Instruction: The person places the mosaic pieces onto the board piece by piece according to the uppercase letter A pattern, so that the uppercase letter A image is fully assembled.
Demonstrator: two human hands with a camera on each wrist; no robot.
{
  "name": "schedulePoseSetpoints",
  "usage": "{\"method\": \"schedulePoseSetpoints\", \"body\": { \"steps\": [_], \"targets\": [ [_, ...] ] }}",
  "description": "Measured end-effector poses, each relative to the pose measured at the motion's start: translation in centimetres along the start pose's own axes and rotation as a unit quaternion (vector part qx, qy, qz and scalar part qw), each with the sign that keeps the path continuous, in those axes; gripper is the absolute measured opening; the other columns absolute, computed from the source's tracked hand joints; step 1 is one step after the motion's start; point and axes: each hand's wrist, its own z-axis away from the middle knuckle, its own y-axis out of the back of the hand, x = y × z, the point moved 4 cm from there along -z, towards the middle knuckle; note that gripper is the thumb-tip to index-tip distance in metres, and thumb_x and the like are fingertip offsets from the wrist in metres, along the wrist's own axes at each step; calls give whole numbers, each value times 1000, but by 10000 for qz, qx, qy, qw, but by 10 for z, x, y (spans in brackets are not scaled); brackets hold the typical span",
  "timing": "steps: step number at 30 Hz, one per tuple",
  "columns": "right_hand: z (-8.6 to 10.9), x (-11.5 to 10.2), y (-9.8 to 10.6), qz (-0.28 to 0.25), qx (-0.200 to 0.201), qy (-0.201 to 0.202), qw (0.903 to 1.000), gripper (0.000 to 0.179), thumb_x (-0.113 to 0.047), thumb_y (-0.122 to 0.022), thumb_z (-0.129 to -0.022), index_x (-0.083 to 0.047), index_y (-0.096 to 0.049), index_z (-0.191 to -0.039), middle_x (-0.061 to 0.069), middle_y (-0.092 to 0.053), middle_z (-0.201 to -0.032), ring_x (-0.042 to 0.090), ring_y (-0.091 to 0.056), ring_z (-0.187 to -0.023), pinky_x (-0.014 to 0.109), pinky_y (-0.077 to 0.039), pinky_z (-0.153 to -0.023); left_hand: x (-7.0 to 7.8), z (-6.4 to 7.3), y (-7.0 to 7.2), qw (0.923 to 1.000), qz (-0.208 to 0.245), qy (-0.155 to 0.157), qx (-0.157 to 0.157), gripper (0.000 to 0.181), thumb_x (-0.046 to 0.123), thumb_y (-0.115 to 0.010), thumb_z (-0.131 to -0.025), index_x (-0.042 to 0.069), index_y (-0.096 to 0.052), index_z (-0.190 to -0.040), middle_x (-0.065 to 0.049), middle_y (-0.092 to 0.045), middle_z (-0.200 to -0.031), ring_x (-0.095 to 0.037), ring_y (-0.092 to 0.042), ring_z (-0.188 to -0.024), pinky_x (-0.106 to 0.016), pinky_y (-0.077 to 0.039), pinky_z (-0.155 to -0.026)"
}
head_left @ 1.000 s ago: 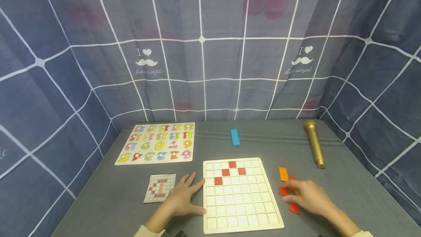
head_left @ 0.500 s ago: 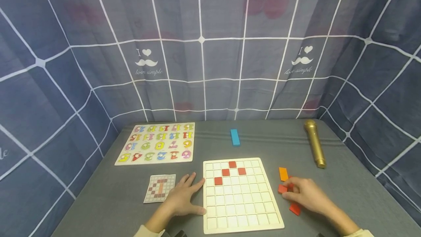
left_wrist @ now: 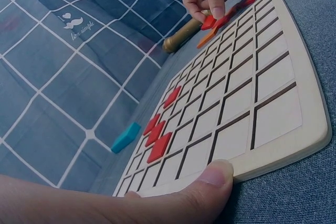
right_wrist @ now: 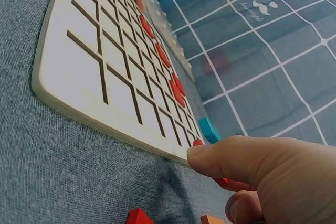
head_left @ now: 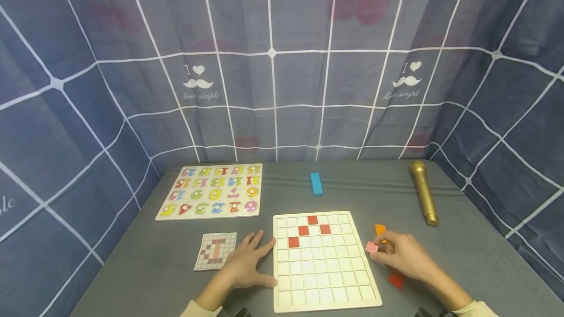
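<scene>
A pale wooden grid board lies at the front centre, with several red square tiles in cells of its far rows. My left hand rests at the board's left edge, fingers spread and thumb touching the rim. Just off the right edge, my right hand pinches a red square tile between thumb and fingers. In the right wrist view the thumb hides most of that tile. Beneath and beside this hand lie an orange tile and another red tile.
Left of the board is a small pattern card, partly behind my left hand. A number puzzle board lies at the back left. A blue block sits at the back, and a gold microphone-shaped object at the right.
My right hand has picked up a red tile from the loose ones and moved slightly left with it, toward the board. My left hand stays in place.
</scene>
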Motion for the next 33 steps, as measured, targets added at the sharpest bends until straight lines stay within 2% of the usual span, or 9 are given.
{"method": "schedulePoseSetpoints", "body": {
  "steps": [12,18,27,33],
  "targets": [
    [0,-2,-2,97,-118,-178,9997,29,-35,-80,-80,-13,-68,-94,-15,-47,-59,-5,-38,-50,19,-35,-45,-1,0,-3,10000,-9,46,-66,97,50,-84,-67,16,-44,-148,-24,-27,-160,-54,-22,-145,-83,-29,-96],
    [-4,-7,-5,62,-162,-51,9998,31,-40,-79,-81,-13,-69,-94,-15,-47,-59,-5,-37,-49,18,-36,-46,-1,0,-2,10000,-57,12,1,96,50,-85,-67,16,-46,-148,-25,-28,-159,-54,-23,-145,-84,-29,-95],
    [-13,-21,-13,-22,-312,254,9992,28,-38,-79,-80,-15,-68,-93,-17,-43,-58,-7,-32,-47,16,-33,-43,-1,0,-2,10000,-61,-51,1,96,50,-84,-67,15,-45,-148,-25,-28,-159,-54,-23,-145,-84,-29,-95],
    [-23,-35,-23,-341,-651,178,9971,27,-41,-78,-80,-18,-66,-90,-16,-41,-59,-6,-29,-47,16,-30,-43,-1,0,-1,10000,-38,12,4,96,50,-84,-67,16,-45,-148,-24,-28,-160,-53,-23,-146,-83,-29,-97]
  ]
}}
